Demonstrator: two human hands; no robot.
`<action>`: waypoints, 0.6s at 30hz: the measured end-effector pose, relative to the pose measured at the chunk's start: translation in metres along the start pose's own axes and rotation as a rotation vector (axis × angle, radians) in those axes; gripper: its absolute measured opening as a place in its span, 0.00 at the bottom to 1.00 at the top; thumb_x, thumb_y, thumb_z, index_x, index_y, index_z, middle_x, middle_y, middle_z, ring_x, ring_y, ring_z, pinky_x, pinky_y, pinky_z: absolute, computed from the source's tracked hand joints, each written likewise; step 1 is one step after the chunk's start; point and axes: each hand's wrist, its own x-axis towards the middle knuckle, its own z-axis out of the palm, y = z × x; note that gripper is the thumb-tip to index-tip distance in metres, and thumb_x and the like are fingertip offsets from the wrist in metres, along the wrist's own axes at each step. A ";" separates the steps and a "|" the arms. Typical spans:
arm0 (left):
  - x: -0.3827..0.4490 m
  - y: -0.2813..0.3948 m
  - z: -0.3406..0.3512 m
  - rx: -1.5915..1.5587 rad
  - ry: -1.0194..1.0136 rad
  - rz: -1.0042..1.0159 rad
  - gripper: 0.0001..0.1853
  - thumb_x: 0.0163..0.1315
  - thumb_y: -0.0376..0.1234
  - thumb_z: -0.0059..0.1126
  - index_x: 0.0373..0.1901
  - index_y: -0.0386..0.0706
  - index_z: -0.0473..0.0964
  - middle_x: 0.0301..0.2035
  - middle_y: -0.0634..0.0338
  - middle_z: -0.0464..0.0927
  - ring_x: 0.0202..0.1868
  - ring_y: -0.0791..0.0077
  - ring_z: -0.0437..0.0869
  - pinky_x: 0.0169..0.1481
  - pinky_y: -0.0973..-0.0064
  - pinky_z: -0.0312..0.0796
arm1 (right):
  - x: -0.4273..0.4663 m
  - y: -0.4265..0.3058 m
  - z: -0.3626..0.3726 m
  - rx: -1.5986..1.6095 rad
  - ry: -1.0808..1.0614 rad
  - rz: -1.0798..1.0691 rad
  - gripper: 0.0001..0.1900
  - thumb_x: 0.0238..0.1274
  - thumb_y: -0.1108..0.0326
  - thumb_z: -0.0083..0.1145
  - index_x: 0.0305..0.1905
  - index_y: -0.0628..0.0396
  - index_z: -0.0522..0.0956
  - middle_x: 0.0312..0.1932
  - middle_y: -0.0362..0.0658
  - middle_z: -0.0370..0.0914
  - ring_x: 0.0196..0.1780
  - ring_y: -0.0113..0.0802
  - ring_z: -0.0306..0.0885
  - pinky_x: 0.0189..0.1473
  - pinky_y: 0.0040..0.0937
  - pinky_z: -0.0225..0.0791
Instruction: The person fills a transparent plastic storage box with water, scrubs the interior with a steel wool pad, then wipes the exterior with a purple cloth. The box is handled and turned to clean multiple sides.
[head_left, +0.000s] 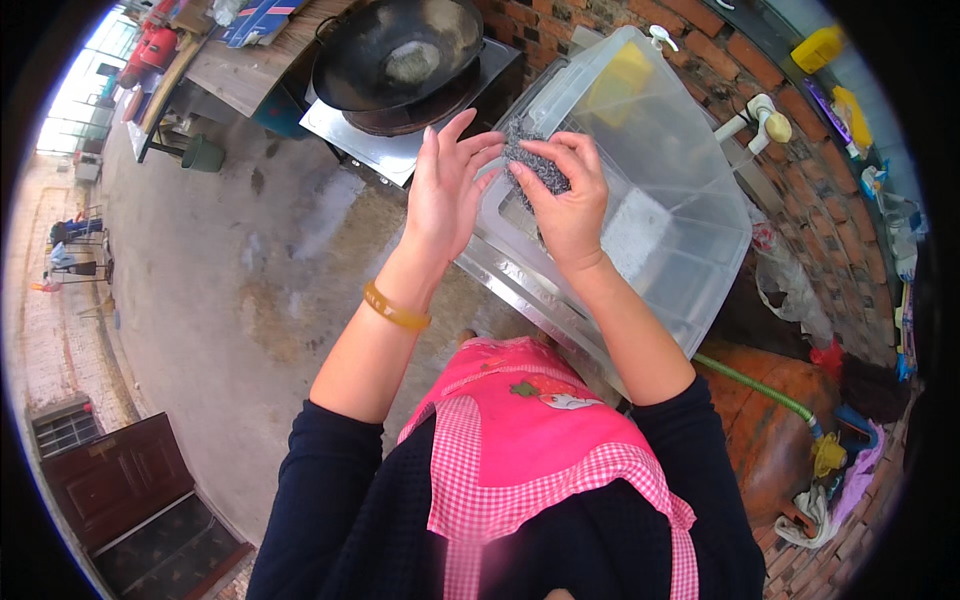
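A grey steel-wool scrubber (543, 166) is pinched between the thumb and fingers of my right hand (576, 196). My left hand (444, 196) is raised with its fingers spread, their tips beside the scrubber; I cannot tell if they touch it. An amber-coloured bangle (394, 307) circles my left wrist. Below and right of the hands is a clear plastic storage box (675, 225), tilted on a metal stand or sink edge (517, 292). Part of the box's rim is hidden behind my right hand.
A large dark wok (360, 64) sits on a steel gas stove (405, 150) ahead. Beyond it is a wooden table (247, 71). A brick wall (802, 127) with a white pipe (761, 124) runs along the right. A rusty gas cylinder (765, 427) with a green hose (757, 384) lies lower right.
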 end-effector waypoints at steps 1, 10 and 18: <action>0.001 0.000 0.000 0.026 -0.012 -0.001 0.37 0.76 0.57 0.26 0.73 0.38 0.55 0.59 0.45 0.72 0.63 0.60 0.69 0.71 0.62 0.56 | -0.001 -0.001 0.000 0.001 0.046 0.042 0.14 0.45 0.71 0.74 0.41 0.53 0.84 0.44 0.43 0.75 0.45 0.41 0.79 0.46 0.36 0.73; 0.006 0.000 -0.004 0.074 -0.106 -0.026 0.39 0.76 0.58 0.24 0.75 0.38 0.52 0.62 0.43 0.70 0.64 0.57 0.68 0.72 0.63 0.55 | -0.003 -0.014 -0.002 -0.014 -0.028 0.048 0.13 0.46 0.70 0.73 0.40 0.51 0.85 0.42 0.43 0.77 0.46 0.42 0.80 0.48 0.35 0.73; 0.010 -0.014 0.001 0.563 -0.187 0.137 0.30 0.77 0.47 0.40 0.72 0.37 0.56 0.61 0.48 0.70 0.64 0.64 0.70 0.72 0.67 0.58 | -0.053 0.033 -0.108 0.256 -0.697 0.253 0.13 0.47 0.73 0.73 0.40 0.58 0.83 0.47 0.43 0.80 0.55 0.35 0.77 0.58 0.31 0.68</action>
